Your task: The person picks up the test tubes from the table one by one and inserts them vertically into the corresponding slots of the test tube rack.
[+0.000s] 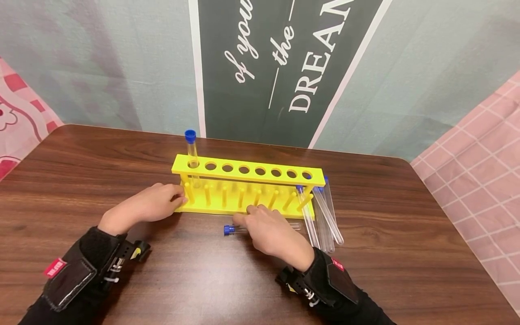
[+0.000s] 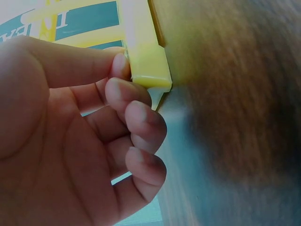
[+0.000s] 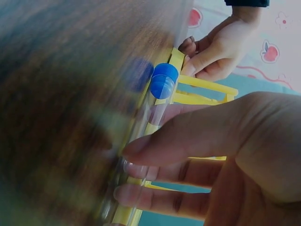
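Now, centre-left of frame, my left hand [image 1: 152, 203] pinches the end of the yellow rack [image 1: 248, 171]; just below the middle, my right hand [image 1: 270, 232] closes finger and thumb on a blue-capped tube [image 1: 229, 229] lying on the table [image 1: 81, 180].

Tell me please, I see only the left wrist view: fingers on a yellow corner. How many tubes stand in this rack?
Observer: One capped test tube stands in the yellow rack, in the hole at its left end.
Operator: What does the other hand do?
Observer: The right hand pinches a blue-capped tube lying on the table, in front of the rack.
Operator: Are more tubes anywhere?
Observer: Yes, loose tubes lie at the rack's right end, on the wooden table.
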Demonstrator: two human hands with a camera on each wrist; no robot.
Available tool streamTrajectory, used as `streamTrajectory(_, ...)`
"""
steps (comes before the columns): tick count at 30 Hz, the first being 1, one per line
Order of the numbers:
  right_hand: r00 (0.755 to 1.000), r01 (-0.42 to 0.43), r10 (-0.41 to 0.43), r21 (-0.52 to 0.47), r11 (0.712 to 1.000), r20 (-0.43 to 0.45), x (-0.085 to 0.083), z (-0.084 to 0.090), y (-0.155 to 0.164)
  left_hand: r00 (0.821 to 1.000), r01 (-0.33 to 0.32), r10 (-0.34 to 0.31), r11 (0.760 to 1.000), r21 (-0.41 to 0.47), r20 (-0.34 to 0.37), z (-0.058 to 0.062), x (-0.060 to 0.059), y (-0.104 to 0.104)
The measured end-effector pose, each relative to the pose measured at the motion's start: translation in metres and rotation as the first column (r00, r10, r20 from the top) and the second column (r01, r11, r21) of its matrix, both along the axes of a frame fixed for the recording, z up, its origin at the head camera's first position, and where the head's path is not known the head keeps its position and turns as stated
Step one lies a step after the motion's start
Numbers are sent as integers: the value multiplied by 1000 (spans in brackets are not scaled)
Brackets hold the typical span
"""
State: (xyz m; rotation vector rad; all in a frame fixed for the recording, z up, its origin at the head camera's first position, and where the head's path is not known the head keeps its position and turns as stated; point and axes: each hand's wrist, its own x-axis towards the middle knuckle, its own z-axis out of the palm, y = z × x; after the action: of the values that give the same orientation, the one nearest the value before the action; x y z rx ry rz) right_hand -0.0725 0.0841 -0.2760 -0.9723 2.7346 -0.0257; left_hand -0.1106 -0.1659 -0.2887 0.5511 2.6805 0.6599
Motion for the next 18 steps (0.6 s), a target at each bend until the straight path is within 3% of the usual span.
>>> streamTrajectory(13, 1000, -13, 13, -63, 998, 3, -1, 2, 4, 1000, 3, -3, 1000, -4, -1, 0, 0, 0)
streamTrajectory(18, 999, -6, 10, -94, 996, 45, -3, 7, 6, 1000, 3, -3, 1000, -4, -5, 0, 0, 1)
